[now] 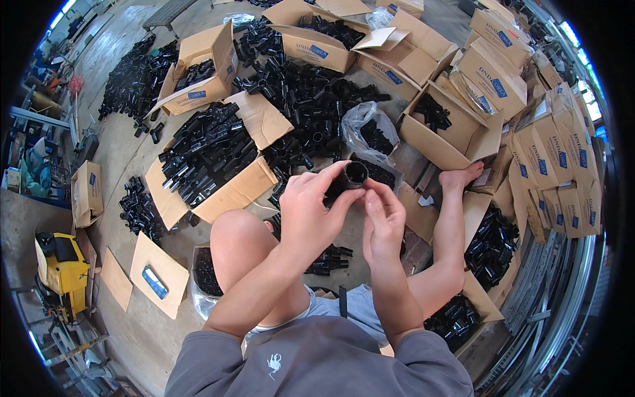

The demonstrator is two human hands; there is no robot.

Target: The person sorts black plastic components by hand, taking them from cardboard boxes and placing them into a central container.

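A short black plastic tube is held up in front of me, its round open end facing up. My left hand is wrapped round it, thumb on the near side and fingers behind. My right hand is closed, thumb and fingers pinched together at the tube's lower right edge, close to my left thumb. Whether a small part sits between those fingertips is hidden. Beyond my hands, a clear plastic bag of small black parts stands on the floor, and black tubes lie heaped in a large pile.
An opened carton full of black tubes lies left of centre. More open cartons stand at the right, beside stacked closed boxes. Flat cardboard with a blue item lies at left, near a yellow machine. Metal profiles line the right.
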